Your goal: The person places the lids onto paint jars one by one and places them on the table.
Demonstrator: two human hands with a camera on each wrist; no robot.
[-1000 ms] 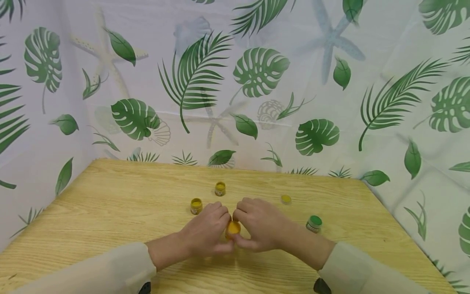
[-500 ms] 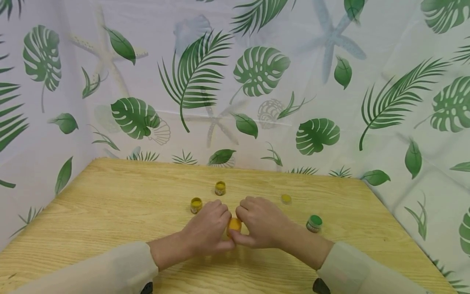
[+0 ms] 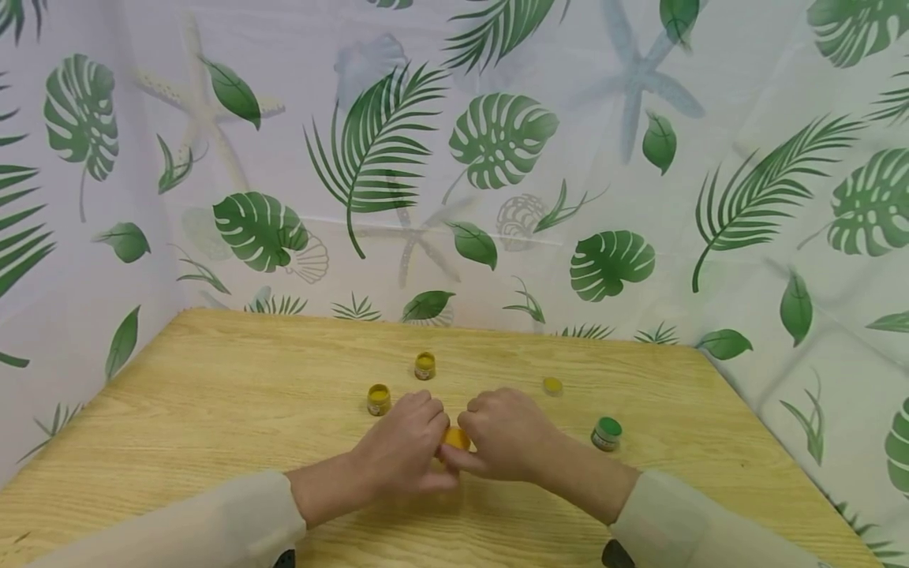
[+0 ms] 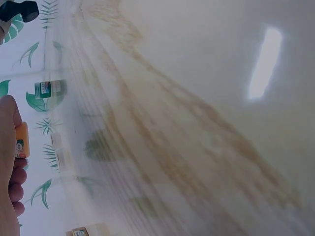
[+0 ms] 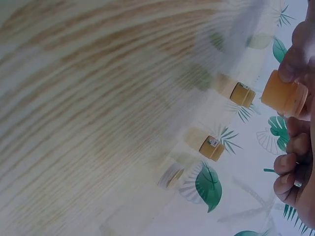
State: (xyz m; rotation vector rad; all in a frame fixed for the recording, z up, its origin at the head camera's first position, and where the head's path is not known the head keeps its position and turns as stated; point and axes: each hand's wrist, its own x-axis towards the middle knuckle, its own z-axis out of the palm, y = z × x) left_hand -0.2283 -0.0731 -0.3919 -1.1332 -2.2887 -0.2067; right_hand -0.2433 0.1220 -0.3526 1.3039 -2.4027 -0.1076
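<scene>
A small jar of orange paint (image 3: pixel 457 439) is held up between both hands, off the table. In the head view, my left hand (image 3: pixel 403 443) grips its left side with curled fingers. From the right, my right hand (image 3: pixel 513 435) pinches it, thumb across the near side. The right wrist view shows the orange jar (image 5: pixel 279 93) tilted, with a rim or lid at its fingered end. Fingers partly hide the jar, so whether its lid is loose cannot be told. In the left wrist view, part of the jar's label (image 4: pixel 19 147) shows beside the fingers.
Two yellow-brown paint jars, one farther back (image 3: pixel 424 365) and one nearer (image 3: pixel 379 399), stand beyond the left hand. A yellow-topped round lid (image 3: pixel 552 386) lies behind the right hand. A green jar (image 3: pixel 607 433) stands right of it. Leaf-print cloth (image 3: pixel 511 260) borders the wooden table (image 3: pixel 248 394).
The orange jar has shifted slightly right and tilted, so less of its top shows in the head view. Both hands keep their hold. The other jars have stayed put.
</scene>
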